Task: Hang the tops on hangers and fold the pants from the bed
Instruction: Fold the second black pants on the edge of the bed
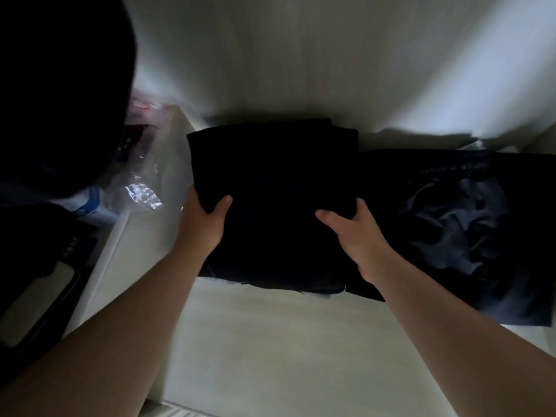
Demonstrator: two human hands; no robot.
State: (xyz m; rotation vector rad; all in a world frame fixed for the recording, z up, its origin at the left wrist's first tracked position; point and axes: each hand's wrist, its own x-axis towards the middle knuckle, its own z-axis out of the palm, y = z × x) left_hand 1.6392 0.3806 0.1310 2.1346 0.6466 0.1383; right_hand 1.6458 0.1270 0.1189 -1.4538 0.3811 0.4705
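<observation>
Two bare hands hold one folded black garment (270,182), a soft, matte, roughly square bundle lying on a pale, smooth shelf (270,341) inside a light-walled recess. The left hand (204,224) clamps its near left corner, thumb on top and fingers tucked beneath; the right hand (358,233) pinches the near right edge the same way. Dark cloth edges show under the bundle. Just beside it on the right lies a second dark heap (451,224), with crumpled blue-grey fabric on top. To the left sits crinkly, shiny clear plastic wrapping (141,194).
</observation>
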